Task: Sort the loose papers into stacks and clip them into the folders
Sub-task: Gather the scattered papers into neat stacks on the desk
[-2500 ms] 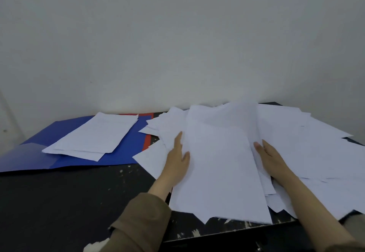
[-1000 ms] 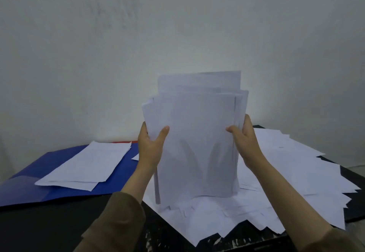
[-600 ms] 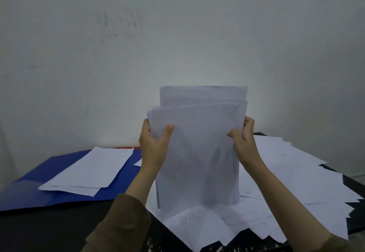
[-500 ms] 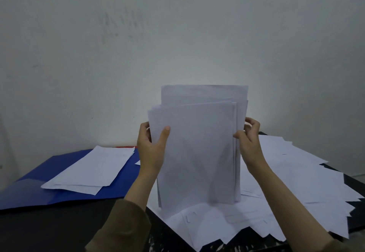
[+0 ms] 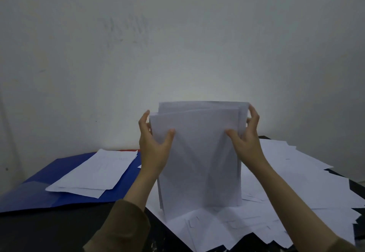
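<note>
The left hand and the right hand are gripping an upright stack of papers by its two side edges, thumbs pressing the near face and fingers curling behind; its bottom edge is resting on the loose papers spreading over the black table. To the left, a smaller pile of sheets is lying on an open blue folder; a red edge is showing behind it.

Plain grey-white wall, faint scuffs; dark scratched table
</note>
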